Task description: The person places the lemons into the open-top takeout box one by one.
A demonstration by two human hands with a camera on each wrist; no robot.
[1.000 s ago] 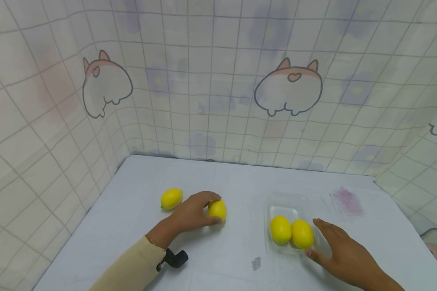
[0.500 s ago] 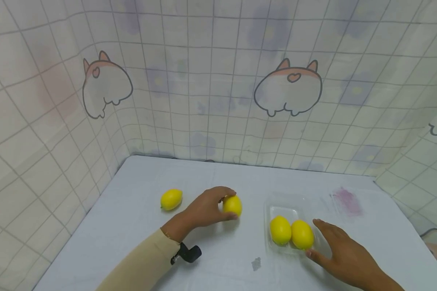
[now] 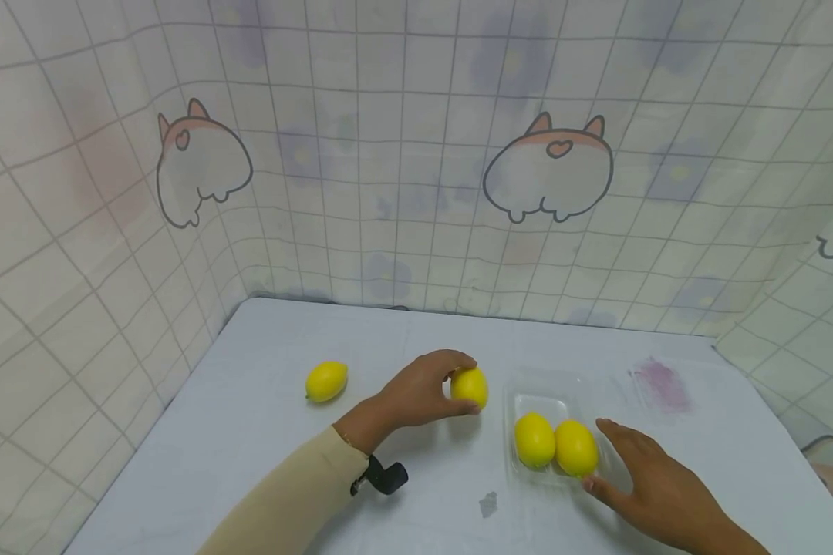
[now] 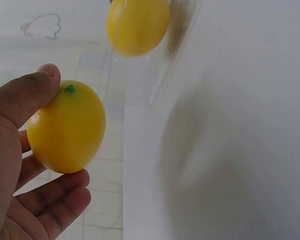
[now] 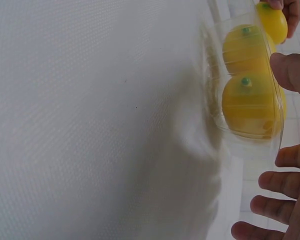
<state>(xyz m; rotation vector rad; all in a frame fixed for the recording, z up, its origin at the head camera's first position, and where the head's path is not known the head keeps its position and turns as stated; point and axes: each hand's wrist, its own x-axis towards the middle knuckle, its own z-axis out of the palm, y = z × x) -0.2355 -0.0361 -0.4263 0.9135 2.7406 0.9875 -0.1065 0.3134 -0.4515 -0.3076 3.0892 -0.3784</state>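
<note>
Left grip (image 3: 419, 391) curled, right grip (image 3: 665, 487) spread

Beige sleeve (image 3: 295, 489), black wrist attachment (image 3: 386, 479)

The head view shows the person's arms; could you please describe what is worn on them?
The left hand is ungloved, beyond a beige sleeve with a black device near the wrist. The right hand is ungloved too, no sleeve in view.

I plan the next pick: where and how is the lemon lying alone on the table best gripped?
Probably the rounded middle of the lone lemon, pinched across from above: it lies on its side, tapered tips giving less to hold.
</note>
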